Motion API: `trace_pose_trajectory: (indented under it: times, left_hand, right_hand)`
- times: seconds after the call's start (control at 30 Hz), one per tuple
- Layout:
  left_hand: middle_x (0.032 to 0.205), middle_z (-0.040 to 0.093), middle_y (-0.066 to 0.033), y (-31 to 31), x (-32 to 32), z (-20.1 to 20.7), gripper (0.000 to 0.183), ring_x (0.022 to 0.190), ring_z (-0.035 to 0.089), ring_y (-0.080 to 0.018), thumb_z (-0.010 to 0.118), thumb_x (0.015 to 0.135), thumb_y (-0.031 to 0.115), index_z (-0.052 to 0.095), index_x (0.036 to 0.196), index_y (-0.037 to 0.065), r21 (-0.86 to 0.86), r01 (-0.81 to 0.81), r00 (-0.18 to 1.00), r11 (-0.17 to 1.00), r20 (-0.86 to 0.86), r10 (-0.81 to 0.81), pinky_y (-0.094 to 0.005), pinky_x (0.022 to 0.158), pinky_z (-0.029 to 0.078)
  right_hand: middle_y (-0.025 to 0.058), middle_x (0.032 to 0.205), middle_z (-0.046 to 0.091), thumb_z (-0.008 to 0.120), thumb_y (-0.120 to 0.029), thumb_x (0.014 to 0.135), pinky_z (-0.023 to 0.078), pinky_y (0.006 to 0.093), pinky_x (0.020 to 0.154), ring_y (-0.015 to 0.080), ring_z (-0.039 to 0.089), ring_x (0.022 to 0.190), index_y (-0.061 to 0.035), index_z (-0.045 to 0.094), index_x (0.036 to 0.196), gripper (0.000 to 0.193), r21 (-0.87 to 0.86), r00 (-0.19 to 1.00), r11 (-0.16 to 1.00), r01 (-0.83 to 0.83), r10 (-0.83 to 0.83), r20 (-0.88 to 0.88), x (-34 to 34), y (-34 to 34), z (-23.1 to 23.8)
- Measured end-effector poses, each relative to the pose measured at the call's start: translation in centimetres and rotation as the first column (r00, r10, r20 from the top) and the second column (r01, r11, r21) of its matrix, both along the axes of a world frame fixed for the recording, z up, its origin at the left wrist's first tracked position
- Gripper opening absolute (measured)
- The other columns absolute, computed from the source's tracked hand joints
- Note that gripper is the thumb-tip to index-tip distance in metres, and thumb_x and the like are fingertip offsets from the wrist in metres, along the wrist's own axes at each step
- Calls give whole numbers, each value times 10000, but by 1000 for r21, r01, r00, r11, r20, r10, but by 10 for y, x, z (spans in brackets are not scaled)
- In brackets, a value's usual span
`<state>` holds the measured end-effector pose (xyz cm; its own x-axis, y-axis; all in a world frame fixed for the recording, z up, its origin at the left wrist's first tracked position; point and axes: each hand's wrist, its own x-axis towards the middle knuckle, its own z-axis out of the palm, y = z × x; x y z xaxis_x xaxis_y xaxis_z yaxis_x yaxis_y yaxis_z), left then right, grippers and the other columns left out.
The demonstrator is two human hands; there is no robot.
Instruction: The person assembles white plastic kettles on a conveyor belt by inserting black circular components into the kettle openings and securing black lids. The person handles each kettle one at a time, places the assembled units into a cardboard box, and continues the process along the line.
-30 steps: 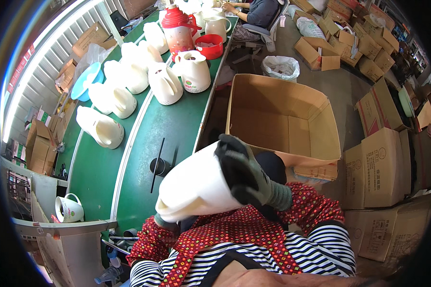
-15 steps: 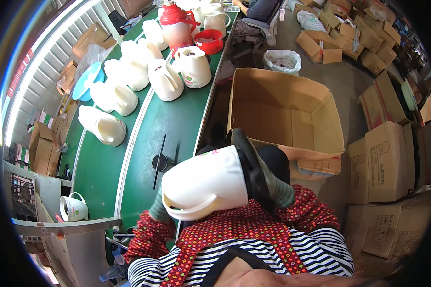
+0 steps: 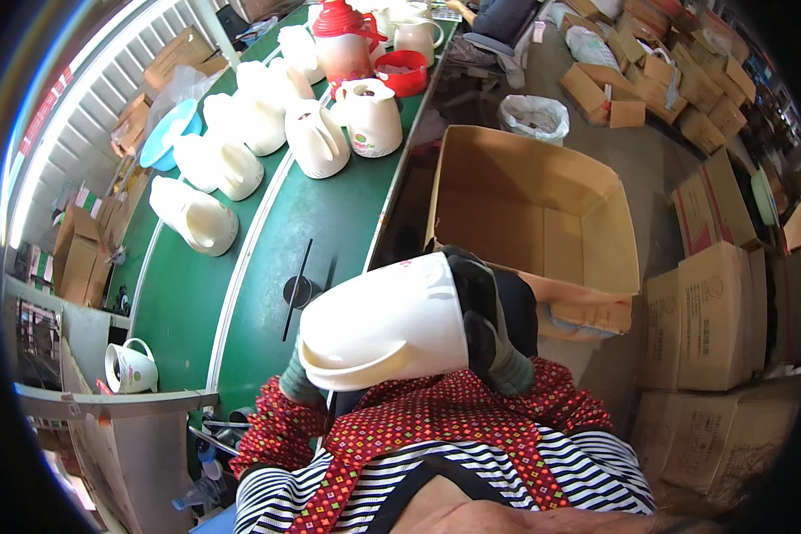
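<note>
A white plastic thermos jug lies on its side in front of my chest, its curved handle toward me and its wide base to the right. My right hand, in a dark glove with a grey-green cuff, is closed round the edge of that base. On the other side, my left hand supports the jug near its spout end; the jug hides its fingers, and mostly the glove cuff shows. Just beyond the jug, a black round piece with a long thin bar rests on the green bench.
Several white jugs stand along the bench, with a red thermos, a red bowl and a blue basin. A large open carton stands to the right. Stacked cartons line the far right. A person sits beyond.
My right hand has gone from fingers stretched along the base to curled round its edge. The jug stays nearly in place, tilted slightly differently. The whole view has shifted a little.
</note>
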<state>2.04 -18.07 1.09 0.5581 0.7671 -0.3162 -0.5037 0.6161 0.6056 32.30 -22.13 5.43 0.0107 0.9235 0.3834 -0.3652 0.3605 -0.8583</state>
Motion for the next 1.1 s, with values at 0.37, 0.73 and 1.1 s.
trace_pose_trajectory:
  times: [0.37,0.73,1.1]
  left_hand:
    - [1204,605,-239,22,26,150,652,1032,646,-457,863,741,230,541,1280,54,499,683,95,533,-785,612,-503,873,543]
    - [1607,190,-391,10,17,127,869,1479,161,-643,946,629,322,592,1420,264,551,804,359,225,-751,554,-673,1198,231]
    - [1478,445,-291,3,37,112,716,1355,471,-502,1001,535,224,693,1174,125,691,708,542,146,-664,514,-568,1103,434]
  right_hand:
    - [262,1572,374,752,-88,753,324,525,1205,476,361,1464,-109,500,1525,813,262,704,932,-251,-9,710,-19,25,38]
    - [280,1561,382,844,-262,722,399,522,1126,464,485,1348,-259,571,1484,809,77,351,937,-341,51,935,0,29,70]
    - [339,1358,505,785,-255,754,480,514,972,468,562,1189,-160,637,1354,625,21,-78,929,-368,-53,996,-19,22,87]
